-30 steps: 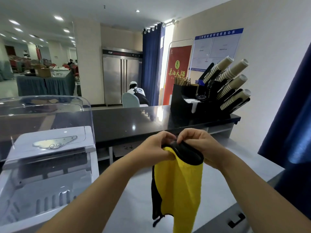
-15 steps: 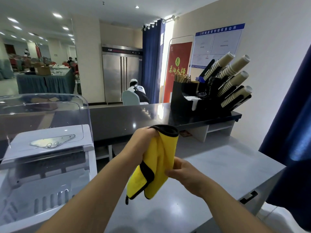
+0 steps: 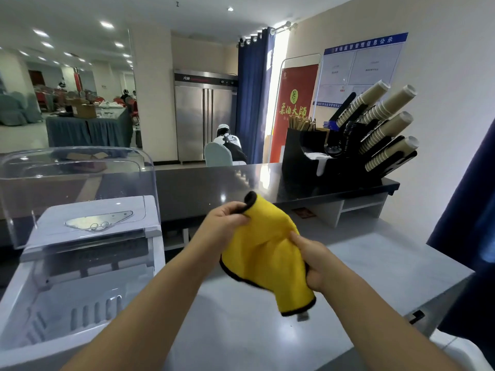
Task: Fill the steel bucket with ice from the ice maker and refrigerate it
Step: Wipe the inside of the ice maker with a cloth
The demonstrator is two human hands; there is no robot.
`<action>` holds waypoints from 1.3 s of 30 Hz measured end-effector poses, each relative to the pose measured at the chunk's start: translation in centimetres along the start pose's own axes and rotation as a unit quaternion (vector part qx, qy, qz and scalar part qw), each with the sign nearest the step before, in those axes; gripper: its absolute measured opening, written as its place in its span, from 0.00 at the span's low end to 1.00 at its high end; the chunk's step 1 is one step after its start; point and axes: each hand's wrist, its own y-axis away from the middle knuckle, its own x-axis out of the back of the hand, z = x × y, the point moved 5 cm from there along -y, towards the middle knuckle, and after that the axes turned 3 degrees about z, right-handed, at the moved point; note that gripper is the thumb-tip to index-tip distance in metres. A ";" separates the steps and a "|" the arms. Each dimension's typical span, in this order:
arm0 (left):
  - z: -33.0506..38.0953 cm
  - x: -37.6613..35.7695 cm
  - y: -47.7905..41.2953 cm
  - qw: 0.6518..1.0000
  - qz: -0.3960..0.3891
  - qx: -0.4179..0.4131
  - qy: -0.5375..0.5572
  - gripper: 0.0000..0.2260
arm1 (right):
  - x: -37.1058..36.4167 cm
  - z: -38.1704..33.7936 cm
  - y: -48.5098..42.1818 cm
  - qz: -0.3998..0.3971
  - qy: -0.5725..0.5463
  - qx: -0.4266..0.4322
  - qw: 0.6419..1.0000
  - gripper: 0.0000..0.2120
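Note:
A yellow cloth [image 3: 263,247] with black edging hangs between my hands above the grey counter [image 3: 375,258]. My left hand [image 3: 223,223] pinches its upper corner. My right hand [image 3: 312,261] grips its lower right side. The white ice maker [image 3: 80,266] stands at the left with its clear lid [image 3: 77,183] raised and its white bin open. A tall steel refrigerator [image 3: 205,116] stands against the far wall. No steel bucket is in view.
A dark raised bar top [image 3: 214,188] runs across behind the counter. On its right end stands a black organiser [image 3: 345,159] holding paper cup stacks. A person sits on a chair [image 3: 218,155] near the refrigerator. Blue curtain [image 3: 471,210] hangs at the right.
My right hand let go of the cloth's top, dropped lower and took hold of its right side. The cloth now spreads slanted between both hands.

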 end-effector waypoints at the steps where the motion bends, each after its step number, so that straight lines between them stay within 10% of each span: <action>1: -0.1 -0.5 0.5 0.999 -0.030 -0.017 -0.013 0.18 | -0.2 -0.2 0.1 -0.009 -0.053 -0.011 0.998 0.21; 8: -2.4 -2.0 3.6 0.975 -0.147 -0.091 -0.143 0.23 | -2.9 -0.7 1.4 -0.163 -0.269 -0.041 0.948 0.40; 11: -2.3 -1.1 4.7 0.969 -0.132 -0.122 -0.169 0.25 | -4.6 -0.3 2.4 -0.196 -0.249 -0.025 0.948 0.31; 21: 1.7 10.2 7.2 0.983 0.038 -0.132 -0.126 0.14 | -12.4 -1.2 3.8 -0.071 -0.178 0.065 0.979 0.03; 32: 4.9 30.1 8.9 0.893 0.422 -0.150 -0.044 0.04 | -21.9 -3.0 7.9 0.059 -0.106 0.307 0.944 0.09; 39: 5.3 33.2 4.3 0.950 0.278 -0.129 -0.057 0.26 | -27.2 -3.3 8.0 0.154 -0.148 0.292 0.932 0.10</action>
